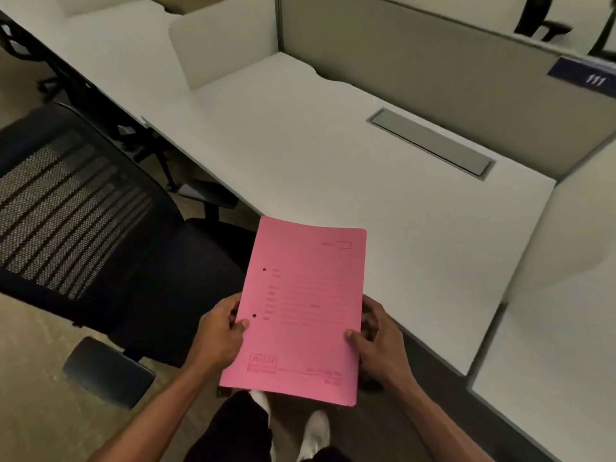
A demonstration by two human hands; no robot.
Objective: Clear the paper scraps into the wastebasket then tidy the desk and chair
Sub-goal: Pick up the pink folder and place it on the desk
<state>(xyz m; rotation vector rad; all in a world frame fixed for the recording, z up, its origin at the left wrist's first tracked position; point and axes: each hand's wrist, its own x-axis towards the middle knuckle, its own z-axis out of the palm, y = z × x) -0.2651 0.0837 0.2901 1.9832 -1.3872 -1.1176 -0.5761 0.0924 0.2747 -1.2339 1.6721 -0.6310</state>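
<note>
A pink paper folder (301, 308) with printed lines and two punch holes is held level in front of me, over the near edge of the white desk (350, 168). My left hand (218, 331) grips its left edge, thumb on top. My right hand (380, 335) grips its right edge the same way. A black mesh-backed office chair (100, 235) stands to the left, pulled out from the desk and turned sideways. No paper scraps or wastebasket show in the head view.
A grey cable-tray lid (430, 143) is set into the desk near the beige partition (433, 71). A low white divider (220, 45) separates the neighbouring desk at left. The chair's armrest (106, 371) juts out low left. My feet stand on the floor below the folder.
</note>
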